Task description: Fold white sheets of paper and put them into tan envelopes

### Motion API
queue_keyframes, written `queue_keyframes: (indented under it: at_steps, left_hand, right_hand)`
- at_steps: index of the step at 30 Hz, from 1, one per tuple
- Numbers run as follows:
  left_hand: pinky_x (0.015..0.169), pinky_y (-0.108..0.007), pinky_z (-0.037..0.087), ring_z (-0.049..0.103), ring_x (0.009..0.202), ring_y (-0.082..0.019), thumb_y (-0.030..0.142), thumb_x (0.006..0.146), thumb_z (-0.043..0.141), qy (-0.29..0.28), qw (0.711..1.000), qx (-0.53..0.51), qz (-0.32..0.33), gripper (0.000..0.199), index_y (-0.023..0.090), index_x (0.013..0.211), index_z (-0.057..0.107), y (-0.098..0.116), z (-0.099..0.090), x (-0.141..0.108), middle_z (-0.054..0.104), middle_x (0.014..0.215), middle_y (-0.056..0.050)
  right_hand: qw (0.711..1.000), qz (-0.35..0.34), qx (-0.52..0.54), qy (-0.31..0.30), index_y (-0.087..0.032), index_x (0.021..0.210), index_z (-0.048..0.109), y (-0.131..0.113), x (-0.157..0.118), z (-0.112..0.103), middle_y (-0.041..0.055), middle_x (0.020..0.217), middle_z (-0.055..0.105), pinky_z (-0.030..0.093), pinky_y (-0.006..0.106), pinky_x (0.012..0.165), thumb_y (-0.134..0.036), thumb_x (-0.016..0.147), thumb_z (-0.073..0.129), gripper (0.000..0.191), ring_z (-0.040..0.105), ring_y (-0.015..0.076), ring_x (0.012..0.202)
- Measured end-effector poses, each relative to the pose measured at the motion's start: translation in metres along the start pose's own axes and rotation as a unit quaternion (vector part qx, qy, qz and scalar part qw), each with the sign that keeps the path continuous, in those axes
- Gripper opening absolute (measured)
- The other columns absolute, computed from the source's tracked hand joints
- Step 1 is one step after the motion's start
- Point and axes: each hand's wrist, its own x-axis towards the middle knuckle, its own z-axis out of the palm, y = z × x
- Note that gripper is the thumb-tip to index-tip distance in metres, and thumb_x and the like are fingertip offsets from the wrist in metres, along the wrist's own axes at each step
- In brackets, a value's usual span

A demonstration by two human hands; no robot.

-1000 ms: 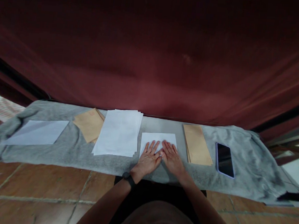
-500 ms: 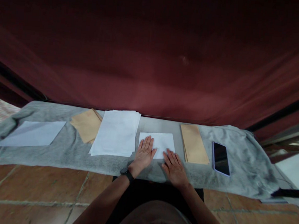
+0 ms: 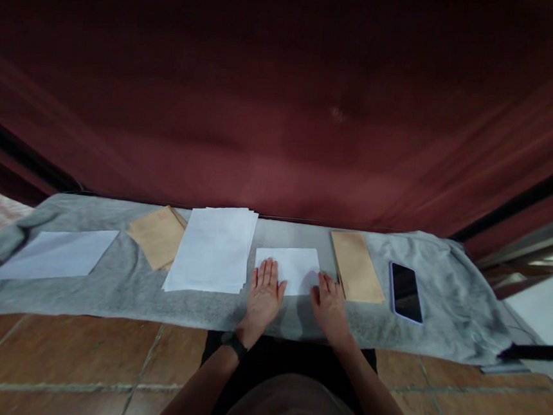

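A small white sheet of paper (image 3: 295,264), perhaps folded, lies in front of me on the grey cloth. My left hand (image 3: 265,294) rests flat on its left part, fingers stretched out and thumb apart; a dark watch (image 3: 234,343) is on that wrist. At the paper's lower right corner is my right hand (image 3: 330,308), fingers apart and slightly bent. Its fingertips lie between the paper and the left edge of a stack of brown envelopes (image 3: 361,270); whether they touch either one I cannot tell. Neither hand grips anything.
Left of the paper lies a stack of large white sheets (image 3: 212,250), then more brown envelopes (image 3: 158,236) and a white sheet (image 3: 59,253). A phone (image 3: 406,293) lies at right on the grey cloth (image 3: 457,301). A dark red curtain-like surface (image 3: 280,169) rises behind.
My right hand has moved off the white paper to the right, toward the brown envelopes. My left hand stays flat on the paper, slightly lower and turned a little.
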Motion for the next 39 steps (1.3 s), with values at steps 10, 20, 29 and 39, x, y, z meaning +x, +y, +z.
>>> queue_keyframes:
  at_steps: [10, 20, 29, 39]
  left_hand:
    - [0.124, -0.052, 0.026, 0.028, 0.153, -0.03, 0.042, 0.103, 0.039, 0.017, 1.0, -0.004, 0.003, 0.065, 0.006, 0.156, 0.033, 0.004, -0.003, -0.013, 0.035, 0.161, -0.019]
    - [0.124, -0.054, 0.026, 0.03, 0.152, -0.03, 0.042, 0.104, 0.033, 0.01, 1.0, -0.005, 0.007, 0.063, 0.006, 0.156, 0.034, 0.002, -0.002, -0.013, 0.036, 0.16, -0.02]
    - [0.125, -0.057, 0.017, 0.028, 0.153, -0.03, 0.05, 0.097, 0.048, -0.04, 0.997, -0.028, 0.052, 0.073, 0.012, 0.157, 0.033, 0.001, -0.016, -0.015, 0.035, 0.162, -0.017]
    - [0.126, -0.054, 0.02, 0.03, 0.152, -0.027, 0.023, 0.095, 0.042, -0.047, 0.998, -0.022, 0.038, 0.061, 0.009, 0.154, 0.037, 0.002, -0.013, -0.012, 0.04, 0.16, -0.016]
  right_hand:
    - [0.985, 0.158, 0.035, -0.061, -0.014, 0.109, 0.06, -0.003, 0.046, 0.005, 0.0173, 0.102, 0.072, 0.05, 0.038, 0.086, -0.027, 0.09, 0.061, 0.023, 0.07, 0.0307, 0.097]
    - [0.985, 0.123, 0.118, -0.027, -0.021, 0.09, 0.06, 0.001, 0.046, 0.015, 0.0067, 0.089, 0.07, 0.053, 0.034, 0.082, -0.034, 0.085, 0.058, 0.014, 0.067, 0.023, 0.089]
    - [0.987, 0.076, 0.145, -0.008, -0.02, 0.118, 0.061, -0.006, 0.029, 0.018, 0.0097, 0.104, 0.068, 0.053, 0.04, 0.092, -0.027, 0.086, 0.057, 0.033, 0.067, 0.0254, 0.097]
    - [0.997, 0.016, 0.069, -0.041, -0.015, 0.139, 0.054, -0.028, 0.013, 0.014, 0.0201, 0.142, 0.056, 0.047, 0.052, 0.101, -0.022, 0.087, 0.056, 0.053, 0.055, 0.036, 0.125]
